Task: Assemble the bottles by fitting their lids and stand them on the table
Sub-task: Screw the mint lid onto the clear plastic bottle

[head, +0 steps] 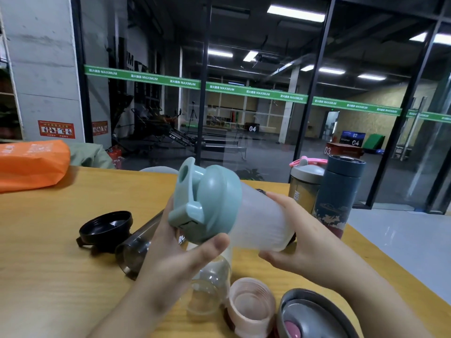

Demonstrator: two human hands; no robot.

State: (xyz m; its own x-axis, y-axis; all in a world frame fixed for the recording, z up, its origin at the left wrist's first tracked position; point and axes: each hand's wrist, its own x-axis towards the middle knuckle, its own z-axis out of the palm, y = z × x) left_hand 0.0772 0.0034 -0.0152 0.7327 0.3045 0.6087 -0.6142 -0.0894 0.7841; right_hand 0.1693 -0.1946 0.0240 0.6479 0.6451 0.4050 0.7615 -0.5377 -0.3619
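frosted bottle (263, 223) sideways – teal lid (207, 201) on – between both hands

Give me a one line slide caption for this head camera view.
Both hands fit a teal lid onto a frosted bottle held sideways above the wooden table, loose lids and bottles around.

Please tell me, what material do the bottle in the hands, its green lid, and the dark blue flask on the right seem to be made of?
The bottle looks like frosted, translucent plastic: milky and matte, letting light through. Its green lid seems opaque molded plastic with a soft satin sheen. The dark blue flask has a matte coated body with a printed pattern; it may be metal underneath, but that cannot be confirmed from the look alone.
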